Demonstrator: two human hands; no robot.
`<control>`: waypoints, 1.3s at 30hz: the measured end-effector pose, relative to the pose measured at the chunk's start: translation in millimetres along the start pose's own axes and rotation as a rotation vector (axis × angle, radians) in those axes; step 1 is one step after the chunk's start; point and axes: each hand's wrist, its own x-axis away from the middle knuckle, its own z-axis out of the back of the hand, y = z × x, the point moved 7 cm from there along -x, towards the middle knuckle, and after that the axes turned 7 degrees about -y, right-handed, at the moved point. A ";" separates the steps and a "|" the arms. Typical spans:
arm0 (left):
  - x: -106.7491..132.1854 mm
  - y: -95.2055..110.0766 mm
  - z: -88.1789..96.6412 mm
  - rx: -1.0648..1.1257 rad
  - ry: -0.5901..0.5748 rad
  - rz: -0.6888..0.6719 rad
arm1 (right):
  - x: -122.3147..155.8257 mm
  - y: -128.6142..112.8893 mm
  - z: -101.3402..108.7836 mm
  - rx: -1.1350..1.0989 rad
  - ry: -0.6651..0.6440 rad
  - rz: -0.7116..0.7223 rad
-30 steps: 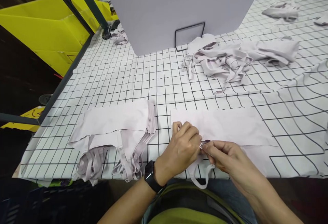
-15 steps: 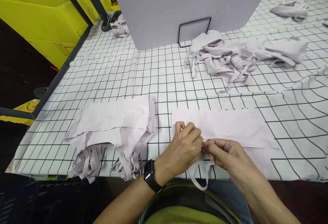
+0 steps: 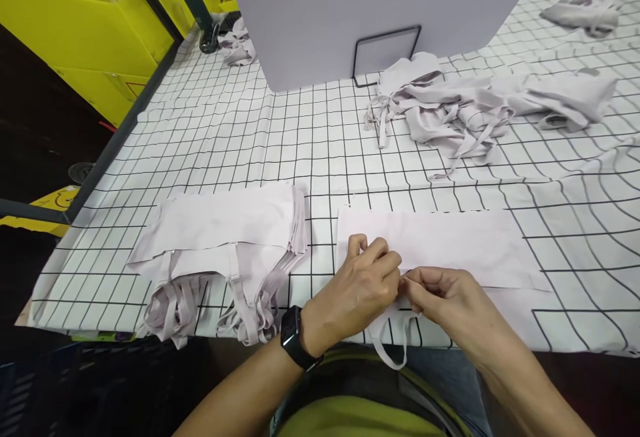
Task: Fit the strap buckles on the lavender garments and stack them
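A pale pink garment piece (image 3: 450,240) lies flat at the table's front edge, one thin strap (image 3: 383,350) looping down over that edge. On its left part my left hand (image 3: 363,283) is closed, fingers curled and pinching the fabric. Close against it, my right hand (image 3: 440,297) pinches the same garment between thumb and forefinger. The exact spot they grip is hidden by the fingers. To the left rests a neat stack of similar garment pieces (image 3: 225,217), straps bunched along its front.
A loose heap of pink garments (image 3: 460,110) lies behind my hands. Beyond it stands a large grey board (image 3: 310,23) with a black wire stand (image 3: 355,63). Yellow boxes (image 3: 90,30) sit past the table's dark left rail (image 3: 120,133). The table has a checked cloth (image 3: 310,137).
The view has shifted slightly, moving everything a little in the frame. Both hands keep their pinch on the garment, with almost no movement.
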 end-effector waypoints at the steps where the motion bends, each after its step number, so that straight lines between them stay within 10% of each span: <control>1: -0.2 0.4 0.1 -0.011 -0.011 -0.009 | -0.6 -0.2 0.1 0.018 -0.009 0.005; 19: 1.2 -5.9 2.5 0.115 -0.015 0.004 | 1.2 4.8 3.5 -0.063 0.043 -0.045; 32: 8.9 -8.0 2.0 0.172 0.060 0.116 | 14.3 21.7 -9.5 -0.349 0.322 -0.109; 39: 17.8 -4.4 6.9 0.160 0.024 0.165 | 36.1 25.3 -14.8 -0.080 0.125 -0.115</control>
